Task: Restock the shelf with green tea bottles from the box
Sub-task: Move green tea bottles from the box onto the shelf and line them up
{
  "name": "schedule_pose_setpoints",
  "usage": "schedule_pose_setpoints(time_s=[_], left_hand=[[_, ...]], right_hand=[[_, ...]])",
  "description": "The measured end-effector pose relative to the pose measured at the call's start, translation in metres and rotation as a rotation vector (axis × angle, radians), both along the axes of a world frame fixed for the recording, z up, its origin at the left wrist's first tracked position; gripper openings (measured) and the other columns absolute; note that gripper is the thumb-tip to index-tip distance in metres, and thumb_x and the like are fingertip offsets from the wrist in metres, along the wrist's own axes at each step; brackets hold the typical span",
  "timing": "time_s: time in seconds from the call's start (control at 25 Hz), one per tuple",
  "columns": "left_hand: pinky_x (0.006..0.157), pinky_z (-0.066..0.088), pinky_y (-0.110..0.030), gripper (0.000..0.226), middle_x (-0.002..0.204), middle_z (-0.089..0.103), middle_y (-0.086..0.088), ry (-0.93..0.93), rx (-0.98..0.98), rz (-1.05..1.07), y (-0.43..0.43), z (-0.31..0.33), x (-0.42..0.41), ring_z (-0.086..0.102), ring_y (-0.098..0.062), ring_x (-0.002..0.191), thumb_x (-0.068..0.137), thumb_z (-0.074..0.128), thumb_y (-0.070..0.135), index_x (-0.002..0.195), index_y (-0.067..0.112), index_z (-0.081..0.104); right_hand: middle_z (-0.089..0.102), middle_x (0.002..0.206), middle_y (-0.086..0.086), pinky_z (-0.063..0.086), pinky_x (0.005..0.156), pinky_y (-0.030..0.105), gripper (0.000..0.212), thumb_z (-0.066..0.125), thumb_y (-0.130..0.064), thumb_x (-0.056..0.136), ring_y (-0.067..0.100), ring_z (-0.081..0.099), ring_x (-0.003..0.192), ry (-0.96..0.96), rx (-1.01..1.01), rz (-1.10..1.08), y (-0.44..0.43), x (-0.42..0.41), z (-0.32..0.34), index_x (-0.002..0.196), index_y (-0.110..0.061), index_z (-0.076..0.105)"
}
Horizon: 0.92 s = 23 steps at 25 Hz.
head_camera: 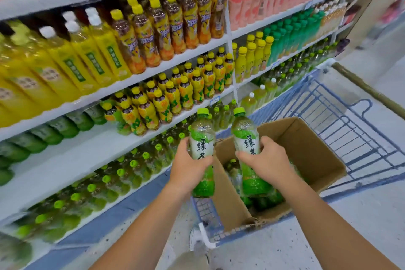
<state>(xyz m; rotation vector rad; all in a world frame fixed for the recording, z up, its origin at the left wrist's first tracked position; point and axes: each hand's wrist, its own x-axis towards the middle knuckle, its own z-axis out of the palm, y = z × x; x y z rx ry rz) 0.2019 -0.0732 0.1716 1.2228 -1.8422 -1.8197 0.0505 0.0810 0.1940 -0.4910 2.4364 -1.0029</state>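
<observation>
My left hand [188, 166] grips an upright green tea bottle [202, 136] with a green cap and a white-and-green label. My right hand [268, 162] grips a second green tea bottle [244, 131] of the same kind. Both bottles are held above the open cardboard box [306, 149], the left one over its left edge. More green bottles lie inside the box, partly hidden by my hands. The bottom shelf [122, 201] at the left holds rows of green-capped tea bottles [118, 173].
The box sits in a blue wire shopping cart [350, 129] on the pale floor. Shelves above the bottom one carry yellow-capped tea bottles [153, 103], yellow drinks and pink drinks. A stretch of the lower white shelf [72, 158] at the left is bare.
</observation>
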Motion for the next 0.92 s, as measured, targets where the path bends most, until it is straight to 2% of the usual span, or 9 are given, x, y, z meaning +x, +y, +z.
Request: schedule_pose_setpoints(time_s=[0.12,0.2,0.32,0.44,0.52,0.6,0.72,0.84,0.92], left_hand=[[0.068,0.06,-0.029,0.07,0.107,0.07,0.016,0.003,-0.042,0.163,-0.005,0.011,0.058,0.071,0.0,0.084,0.069,0.084,0.029,0.127,0.043,0.047],[0.068,0.059,-0.028,0.07,0.106,0.07,0.014,-0.005,-0.076,0.24,-0.01,0.018,0.097,0.07,-0.001,0.084,0.067,0.083,0.03,0.128,0.04,0.049],[0.07,0.06,-0.031,0.067,0.104,0.071,0.012,-0.027,-0.115,0.376,-0.023,0.029,0.159,0.071,-0.005,0.087,0.067,0.083,0.027,0.124,0.039,0.052],[0.075,0.061,-0.038,0.063,0.098,0.072,0.011,-0.039,-0.134,0.502,-0.042,0.04,0.213,0.071,-0.004,0.083,0.064,0.083,0.026,0.119,0.038,0.053],[0.071,0.06,-0.034,0.059,0.097,0.072,0.012,-0.045,-0.144,0.577,-0.058,0.044,0.252,0.07,0.0,0.079,0.066,0.085,0.024,0.112,0.043,0.052],[0.065,0.057,-0.028,0.049,0.095,0.071,0.013,-0.068,-0.159,0.625,-0.078,0.048,0.29,0.068,0.003,0.075,0.069,0.085,0.022,0.102,0.041,0.054],[0.071,0.06,-0.037,0.036,0.09,0.074,0.007,-0.114,-0.159,0.655,-0.119,0.049,0.349,0.071,-0.008,0.078,0.069,0.083,0.023,0.098,0.03,0.063],[0.075,0.061,-0.04,0.035,0.089,0.075,0.007,-0.121,-0.159,0.655,-0.161,0.045,0.401,0.072,-0.011,0.08,0.07,0.083,0.022,0.099,0.027,0.066],[0.071,0.061,-0.034,0.037,0.092,0.074,0.008,-0.121,-0.166,0.648,-0.19,0.04,0.431,0.071,-0.006,0.079,0.072,0.084,0.021,0.102,0.029,0.064]], right_hand=[[0.064,0.078,-0.007,0.037,0.047,0.022,0.041,0.081,-0.053,0.068,0.004,0.059,0.066,0.025,-0.045,0.146,-0.032,0.035,0.01,0.081,-0.024,0.056],[0.062,0.075,-0.008,0.036,0.047,0.022,0.042,0.081,-0.053,0.068,0.003,0.057,0.065,0.037,-0.071,0.231,-0.054,0.061,0.016,0.079,-0.024,0.054],[0.059,0.07,-0.007,0.034,0.046,0.023,0.044,0.081,-0.053,0.068,0.005,0.055,0.06,0.041,-0.101,0.37,-0.09,0.11,0.026,0.075,-0.024,0.049],[0.064,0.077,-0.006,0.037,0.047,0.025,0.043,0.082,-0.052,0.067,0.008,0.06,0.066,0.04,-0.106,0.471,-0.131,0.159,0.032,0.082,-0.023,0.054],[0.065,0.08,-0.006,0.037,0.048,0.023,0.042,0.083,-0.05,0.067,0.006,0.06,0.068,0.052,-0.129,0.539,-0.162,0.195,0.035,0.083,-0.024,0.055],[0.064,0.079,-0.008,0.037,0.046,0.02,0.041,0.084,-0.049,0.066,0.004,0.059,0.067,0.061,-0.146,0.583,-0.192,0.23,0.036,0.083,-0.026,0.055],[0.066,0.078,-0.007,0.041,0.046,0.022,0.039,0.083,-0.048,0.064,0.007,0.062,0.067,0.066,-0.165,0.616,-0.24,0.285,0.031,0.083,-0.023,0.058],[0.067,0.074,-0.006,0.045,0.046,0.022,0.032,0.08,-0.046,0.066,0.008,0.062,0.063,0.057,-0.197,0.612,-0.281,0.336,0.025,0.08,-0.023,0.062],[0.068,0.074,-0.005,0.047,0.047,0.023,0.029,0.079,-0.045,0.069,0.007,0.063,0.063,0.037,-0.211,0.602,-0.307,0.367,0.018,0.08,-0.024,0.063]])
